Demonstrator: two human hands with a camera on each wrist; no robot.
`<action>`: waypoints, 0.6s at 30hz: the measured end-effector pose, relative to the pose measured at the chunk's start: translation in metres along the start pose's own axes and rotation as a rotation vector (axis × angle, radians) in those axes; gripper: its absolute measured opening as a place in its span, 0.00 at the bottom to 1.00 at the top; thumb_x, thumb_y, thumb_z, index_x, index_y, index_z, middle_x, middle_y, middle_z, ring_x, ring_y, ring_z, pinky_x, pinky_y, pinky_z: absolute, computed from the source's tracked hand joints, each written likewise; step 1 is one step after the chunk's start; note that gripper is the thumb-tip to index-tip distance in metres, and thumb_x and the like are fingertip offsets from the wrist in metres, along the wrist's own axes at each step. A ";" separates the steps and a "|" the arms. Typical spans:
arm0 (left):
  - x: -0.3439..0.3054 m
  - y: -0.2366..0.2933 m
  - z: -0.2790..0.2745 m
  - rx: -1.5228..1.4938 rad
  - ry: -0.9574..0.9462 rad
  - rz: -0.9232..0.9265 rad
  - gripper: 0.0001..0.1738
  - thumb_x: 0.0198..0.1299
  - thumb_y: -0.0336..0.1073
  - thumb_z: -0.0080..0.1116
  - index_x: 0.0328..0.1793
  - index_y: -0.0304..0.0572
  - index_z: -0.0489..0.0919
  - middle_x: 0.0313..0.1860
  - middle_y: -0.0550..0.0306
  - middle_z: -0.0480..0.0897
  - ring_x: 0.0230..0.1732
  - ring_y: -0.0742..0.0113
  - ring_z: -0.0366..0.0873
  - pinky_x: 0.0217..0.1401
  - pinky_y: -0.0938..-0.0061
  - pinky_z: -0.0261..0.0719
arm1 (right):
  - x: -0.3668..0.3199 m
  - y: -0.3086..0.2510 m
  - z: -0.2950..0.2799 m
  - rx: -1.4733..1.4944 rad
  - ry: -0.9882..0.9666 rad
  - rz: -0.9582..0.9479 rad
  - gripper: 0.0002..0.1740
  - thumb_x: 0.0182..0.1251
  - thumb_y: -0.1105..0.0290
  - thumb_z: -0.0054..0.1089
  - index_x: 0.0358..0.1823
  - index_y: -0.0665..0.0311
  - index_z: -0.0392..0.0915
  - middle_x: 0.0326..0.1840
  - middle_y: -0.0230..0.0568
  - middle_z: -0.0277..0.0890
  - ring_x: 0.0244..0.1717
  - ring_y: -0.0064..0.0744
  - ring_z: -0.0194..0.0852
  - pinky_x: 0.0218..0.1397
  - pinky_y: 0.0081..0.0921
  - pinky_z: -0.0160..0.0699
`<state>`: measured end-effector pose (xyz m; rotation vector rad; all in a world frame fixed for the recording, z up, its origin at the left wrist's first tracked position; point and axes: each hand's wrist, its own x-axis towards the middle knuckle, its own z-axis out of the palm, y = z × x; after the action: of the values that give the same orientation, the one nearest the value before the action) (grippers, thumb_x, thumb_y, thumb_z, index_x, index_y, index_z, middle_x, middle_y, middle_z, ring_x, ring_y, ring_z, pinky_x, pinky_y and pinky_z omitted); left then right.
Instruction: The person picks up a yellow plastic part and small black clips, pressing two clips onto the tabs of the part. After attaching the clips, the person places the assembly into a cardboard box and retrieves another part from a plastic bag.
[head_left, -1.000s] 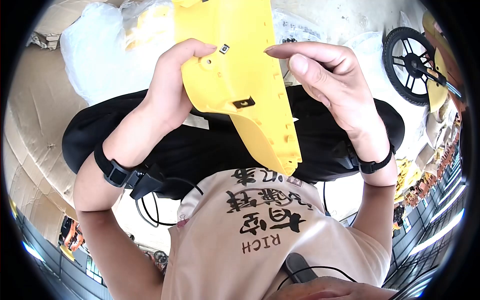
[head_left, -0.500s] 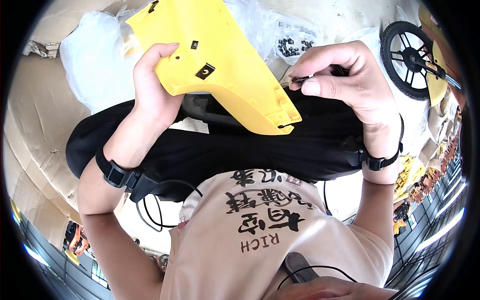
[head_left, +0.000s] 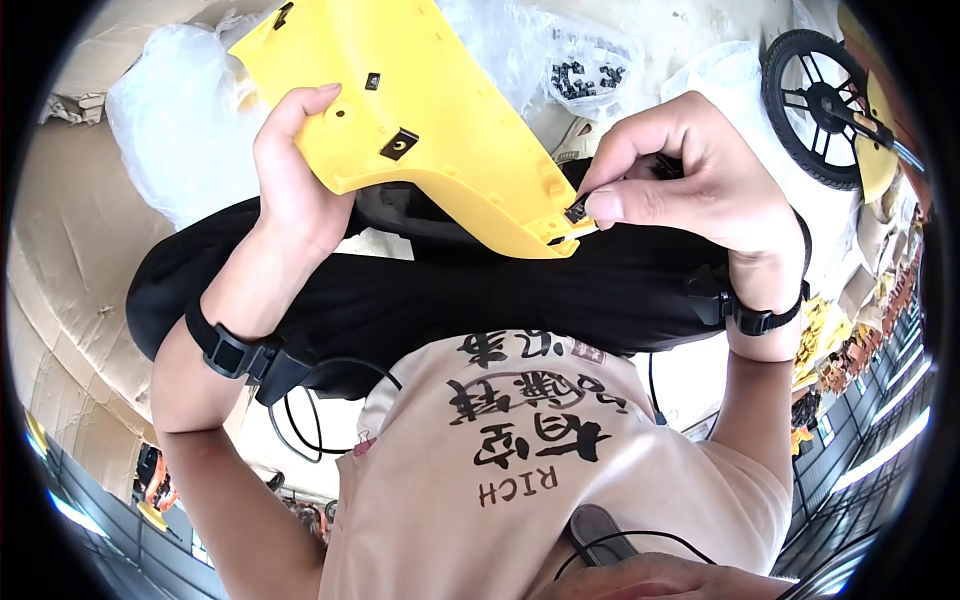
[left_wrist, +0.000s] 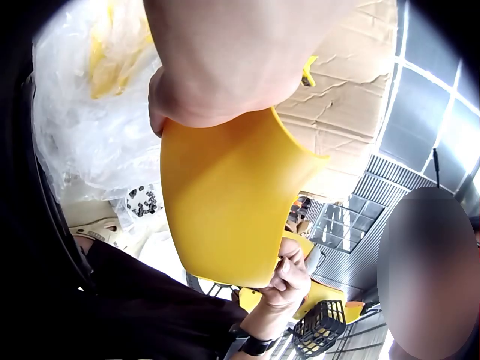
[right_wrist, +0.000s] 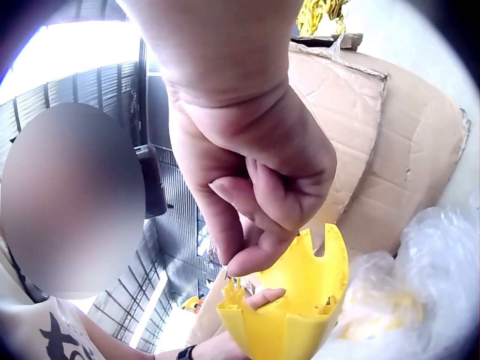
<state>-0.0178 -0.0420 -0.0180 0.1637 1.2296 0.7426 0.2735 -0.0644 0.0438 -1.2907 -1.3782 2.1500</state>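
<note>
A curved yellow plastic panel point(head_left: 400, 70) hangs tilted above the lap, its narrow end toward the right. My left hand point(head_left: 300, 180) grips its left edge, thumb on the inner face. Black clips sit on the panel: a small one point(head_left: 373, 81), a larger one point(head_left: 399, 144) and one at the top left point(head_left: 284, 15). Between thumb and forefinger, my right hand point(head_left: 690, 180) pinches a small black clip point(head_left: 577, 208) at the panel's narrow end. The right wrist view shows the right hand's point(right_wrist: 255, 187) fingertips at the yellow tip; the clip is mostly hidden there.
A clear bag of black clips point(head_left: 590, 78) lies beyond the panel. Plastic bags point(head_left: 165, 120) and cardboard point(head_left: 60, 230) are at the left. A black spoked wheel point(head_left: 815, 108) stands at the right, and yellow parts point(head_left: 815, 335) lie below it.
The panel and left hand have moved left, and the panel has tilted. The right hand, empty-looking a second ago, came into view with a black clip and has moved down to the panel's narrow end.
</note>
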 end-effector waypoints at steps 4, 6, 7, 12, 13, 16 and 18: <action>0.000 -0.001 0.001 0.056 0.030 0.014 0.23 0.63 0.44 0.52 0.59 0.38 0.74 0.53 0.54 0.82 0.54 0.62 0.79 0.59 0.66 0.74 | 0.000 -0.004 0.003 0.006 -0.013 0.037 0.09 0.62 0.72 0.72 0.38 0.72 0.86 0.28 0.35 0.83 0.29 0.14 0.79 0.31 0.11 0.73; 0.000 0.000 0.001 0.012 0.004 0.006 0.19 0.62 0.42 0.55 0.55 0.41 0.76 0.49 0.56 0.82 0.50 0.62 0.80 0.56 0.65 0.75 | 0.000 -0.005 0.007 0.011 0.034 0.061 0.09 0.60 0.72 0.72 0.33 0.72 0.85 0.24 0.31 0.80 0.25 0.11 0.71 0.28 0.11 0.63; 0.000 -0.001 0.001 0.013 0.005 0.006 0.19 0.62 0.42 0.55 0.55 0.41 0.76 0.49 0.56 0.82 0.50 0.62 0.80 0.56 0.65 0.75 | 0.000 -0.006 0.008 0.012 0.034 0.060 0.09 0.60 0.72 0.72 0.33 0.72 0.85 0.24 0.31 0.80 0.25 0.11 0.71 0.28 0.11 0.63; 0.001 -0.005 0.002 0.022 0.060 0.043 0.20 0.61 0.42 0.56 0.57 0.40 0.75 0.49 0.56 0.82 0.50 0.62 0.80 0.55 0.65 0.75 | -0.002 -0.011 0.017 -0.164 0.080 0.127 0.06 0.59 0.75 0.68 0.30 0.73 0.83 0.21 0.30 0.78 0.23 0.13 0.70 0.26 0.16 0.65; 0.002 -0.006 0.001 0.023 0.061 0.045 0.20 0.61 0.42 0.56 0.57 0.40 0.75 0.49 0.56 0.82 0.50 0.62 0.80 0.55 0.65 0.75 | -0.003 -0.012 0.021 -0.163 0.079 0.125 0.06 0.59 0.75 0.68 0.30 0.73 0.83 0.21 0.30 0.78 0.23 0.13 0.70 0.26 0.16 0.65; 0.003 -0.007 -0.001 0.045 0.059 0.064 0.21 0.61 0.42 0.56 0.57 0.41 0.75 0.49 0.56 0.82 0.51 0.61 0.80 0.55 0.64 0.75 | -0.003 -0.007 0.028 -0.204 0.178 0.066 0.05 0.59 0.76 0.66 0.28 0.72 0.82 0.19 0.30 0.75 0.22 0.13 0.67 0.25 0.17 0.64; 0.004 -0.009 0.000 0.039 0.113 0.059 0.21 0.60 0.43 0.56 0.57 0.41 0.75 0.49 0.56 0.82 0.51 0.61 0.79 0.55 0.64 0.75 | -0.002 0.000 0.027 -0.188 0.190 0.033 0.05 0.59 0.76 0.66 0.28 0.72 0.82 0.19 0.29 0.75 0.22 0.13 0.66 0.25 0.17 0.63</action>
<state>-0.0135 -0.0463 -0.0254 0.1931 1.3518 0.7877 0.2534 -0.0819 0.0486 -1.5526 -1.5159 1.8967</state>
